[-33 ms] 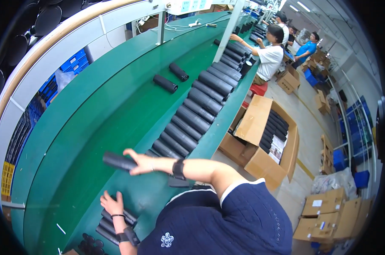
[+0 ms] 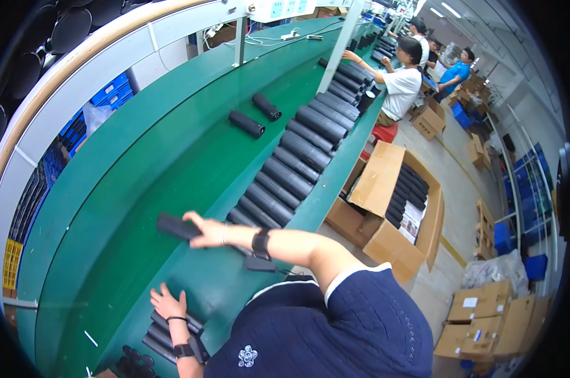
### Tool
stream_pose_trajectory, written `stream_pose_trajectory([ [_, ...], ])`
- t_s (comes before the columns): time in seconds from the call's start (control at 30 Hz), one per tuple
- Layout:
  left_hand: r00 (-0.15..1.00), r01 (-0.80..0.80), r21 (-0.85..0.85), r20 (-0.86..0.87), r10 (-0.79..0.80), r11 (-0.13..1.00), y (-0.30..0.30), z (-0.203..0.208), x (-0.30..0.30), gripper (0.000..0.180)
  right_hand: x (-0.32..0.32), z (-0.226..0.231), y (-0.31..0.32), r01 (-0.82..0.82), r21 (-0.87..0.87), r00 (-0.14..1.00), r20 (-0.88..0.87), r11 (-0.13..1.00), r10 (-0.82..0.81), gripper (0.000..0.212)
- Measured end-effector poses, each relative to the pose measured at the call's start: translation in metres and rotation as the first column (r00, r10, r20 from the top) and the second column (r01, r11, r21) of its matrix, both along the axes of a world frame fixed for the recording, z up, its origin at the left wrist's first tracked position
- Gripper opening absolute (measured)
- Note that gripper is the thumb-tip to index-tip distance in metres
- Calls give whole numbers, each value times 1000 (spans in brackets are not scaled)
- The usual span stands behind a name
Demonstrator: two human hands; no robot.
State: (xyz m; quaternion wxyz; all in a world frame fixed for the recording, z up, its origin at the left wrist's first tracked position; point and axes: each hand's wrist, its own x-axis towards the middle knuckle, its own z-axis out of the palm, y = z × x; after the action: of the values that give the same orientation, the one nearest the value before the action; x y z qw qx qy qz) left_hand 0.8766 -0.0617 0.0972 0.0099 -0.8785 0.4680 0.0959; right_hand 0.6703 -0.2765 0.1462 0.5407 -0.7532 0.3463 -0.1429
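Observation:
My right hand (image 2: 206, 232) reaches out over the green bench with its fingers closed around one end of a short black tube (image 2: 176, 226). The tube points left, above the belt strip. My left hand (image 2: 169, 305) is lower, fingers spread, with nothing in it. Beneath its palm and wrist lie several black tubes (image 2: 160, 337) side by side; whether the hand touches them I cannot tell. A long row of black tubes (image 2: 284, 174) runs up the bench to the right. A small dark block (image 2: 260, 263) lies beside my right forearm, partly covered by it.
Two black tubes (image 2: 246, 124) lie on the green belt (image 2: 127, 252). Small round black parts (image 2: 134, 363) sit at the lower left. An upright metal post (image 2: 342, 47) stands by the row. To the right is an open carton (image 2: 378, 189) of tubes. A co-worker (image 2: 401, 85) sits farther along.
My right hand and its tube have shifted slightly upward. The left hand's fingers have spread a little more. The view has moved slightly.

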Motion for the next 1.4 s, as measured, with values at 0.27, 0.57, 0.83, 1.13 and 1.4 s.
stream_pose_trajectory([
  [0.27, 954, -300, -43, -23, 299, 953, 4, -42, 23, 73, 20, -29, -137, 273, -366, 804, -422, 890, -420, 75],
  [0.57, 503, -243, -350, -843, -191, 905, 0, 18, -7, 67, 16, -95, -126, 116, -885, 757, -215, 450, -617, 50],
  [0.83, 304, -258, -468, -870, -388, 845, 1, 16, -41, 80, 33, -35, 73, -145, 451, 956, 292, 881, 8, 28],
  [1.13, 323, -303, -558, -822, -468, 772, 13, 18, -72, 66, 0, -9, 99, -66, 526, 980, 195, 848, -44, 31],
  [1.4, 398, -293, -583, -795, -458, 758, 37, 0, -85, 72, -15, -17, 117, -174, 613, 974, 220, 771, 45, 31],
])
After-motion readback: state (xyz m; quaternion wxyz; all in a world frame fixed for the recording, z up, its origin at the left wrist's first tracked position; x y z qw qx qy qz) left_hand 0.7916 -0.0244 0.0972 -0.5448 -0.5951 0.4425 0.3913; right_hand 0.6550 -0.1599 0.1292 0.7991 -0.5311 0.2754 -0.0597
